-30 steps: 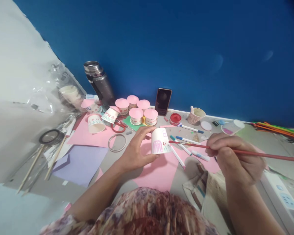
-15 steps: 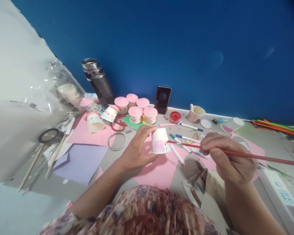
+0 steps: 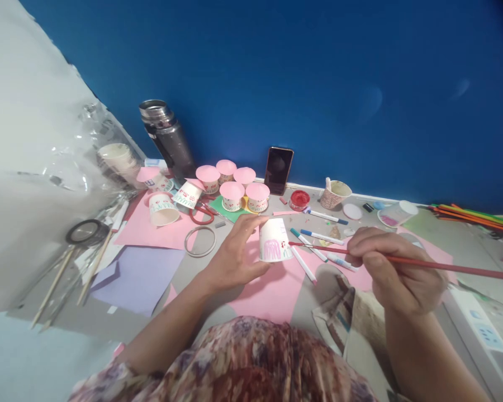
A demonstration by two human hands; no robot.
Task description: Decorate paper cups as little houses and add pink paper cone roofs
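Note:
My left hand [image 3: 233,254] holds a white paper cup [image 3: 275,241] upside down, thumb near its rim and fingers at its top. A purple arched door, a window outline and small red dabs are drawn on the cup's side. My right hand [image 3: 396,268] grips a red-handled paintbrush [image 3: 419,262] like a pen. Its red-tipped bristles point at the cup's right side, just off the red dabs. Behind the cup sits an open pot of red paint [image 3: 299,200]. Several decorated cups with pink paper cone tops [image 3: 232,191] stand farther back, left of the phone [image 3: 278,171].
Felt-tip pens [image 3: 304,265] lie right of the cup, and a water cup [image 3: 335,194] stands behind them. Left are red-handled scissors [image 3: 202,214], a tape ring [image 3: 200,241], purple paper [image 3: 139,279] and a steel flask [image 3: 167,139]. A cloth [image 3: 360,318] and power strip [image 3: 478,329] are near right.
My right hand has drawn the brush slightly to the right, so its tip is now away from the cup. More red shows on the cup's side. My left hand stays put.

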